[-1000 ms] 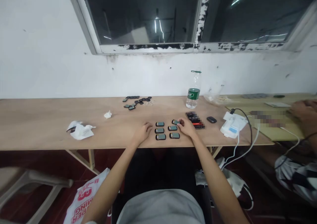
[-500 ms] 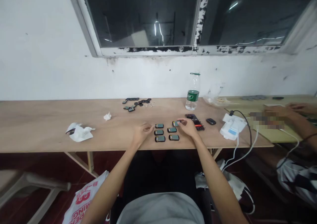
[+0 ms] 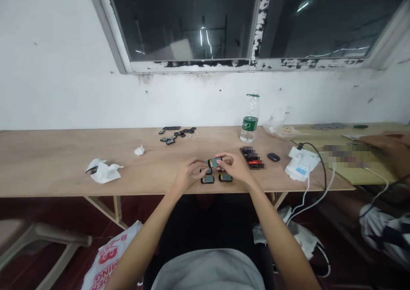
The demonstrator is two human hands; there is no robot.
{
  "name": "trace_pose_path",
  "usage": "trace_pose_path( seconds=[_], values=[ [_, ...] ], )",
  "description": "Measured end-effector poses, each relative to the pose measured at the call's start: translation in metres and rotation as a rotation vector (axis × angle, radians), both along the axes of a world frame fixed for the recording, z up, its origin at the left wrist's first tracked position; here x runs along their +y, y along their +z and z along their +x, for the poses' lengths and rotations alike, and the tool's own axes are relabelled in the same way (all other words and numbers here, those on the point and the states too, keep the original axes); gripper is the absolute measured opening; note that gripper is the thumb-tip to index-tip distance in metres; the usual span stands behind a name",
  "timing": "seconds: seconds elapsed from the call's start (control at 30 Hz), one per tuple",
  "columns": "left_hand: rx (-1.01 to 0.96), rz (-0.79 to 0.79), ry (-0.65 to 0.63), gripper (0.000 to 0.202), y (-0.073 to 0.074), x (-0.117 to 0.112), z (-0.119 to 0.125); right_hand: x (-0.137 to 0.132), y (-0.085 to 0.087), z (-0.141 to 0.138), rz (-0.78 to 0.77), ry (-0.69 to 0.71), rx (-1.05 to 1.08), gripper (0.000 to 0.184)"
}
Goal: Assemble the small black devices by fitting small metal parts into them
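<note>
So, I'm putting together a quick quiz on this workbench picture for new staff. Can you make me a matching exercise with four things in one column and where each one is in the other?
Things
1. water bottle
2. crumpled tissue
3. phone
4. small screen

Places
A. pinched between the left hand and the right hand
B. lying far to the left of both hands
C. standing upright towards the back of the table
D. lying flat just right of the right hand

Pairs: 1-C, 2-B, 3-D, 4-A
</note>
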State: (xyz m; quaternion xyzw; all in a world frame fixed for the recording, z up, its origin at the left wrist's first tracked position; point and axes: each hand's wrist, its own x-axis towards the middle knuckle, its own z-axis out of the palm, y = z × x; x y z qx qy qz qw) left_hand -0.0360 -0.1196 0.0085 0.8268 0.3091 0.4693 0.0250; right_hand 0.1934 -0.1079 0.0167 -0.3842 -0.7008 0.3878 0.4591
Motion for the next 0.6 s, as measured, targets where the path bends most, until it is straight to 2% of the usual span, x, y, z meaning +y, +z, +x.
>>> trace_pose_path(
  seconds=[0.2,0.37,0.6],
  values=[
    [0.018,0.037,-0.103,0.018,-0.003,0.001,-0.005,-0.011,0.006,-0.007,0.025,0.052,-0.002,0.03],
    [0.062,0.072,-0.092,0.018,-0.005,0.002,-0.007,-0.013,0.007,-0.009,0.041,0.056,-0.013,0.029],
    [0.151,0.217,-0.082,0.014,-0.002,0.002,-0.011,-0.017,0.01,-0.011,0.008,0.087,-0.013,0.028]
  ],
)
